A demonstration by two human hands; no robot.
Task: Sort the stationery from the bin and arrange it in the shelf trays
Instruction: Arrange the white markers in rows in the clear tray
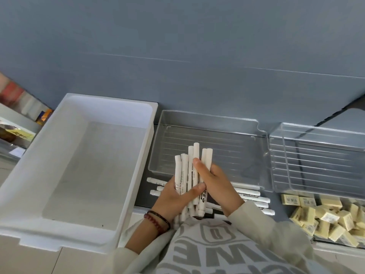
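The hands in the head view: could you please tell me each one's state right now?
Left hand: grips the bundle of white markers.
Right hand: grips the same bundle.

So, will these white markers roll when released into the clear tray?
Likely stiff and light: the markers stand straight, many gripped together by the left hand and right hand. Their round, smooth barrels would probably roll or slide apart. The ribbed floor of the clear tray may slow them.

- White cylindrical marker pens [196,153], black print, held in the left hand [173,198] and right hand [215,184].
- White opaque plastic bin [110,100], left of the left hand.
- Pale yellow block erasers [327,216], white barcode labels, right of the right hand.
- Dark red and black bead bracelets [158,220], left wrist.
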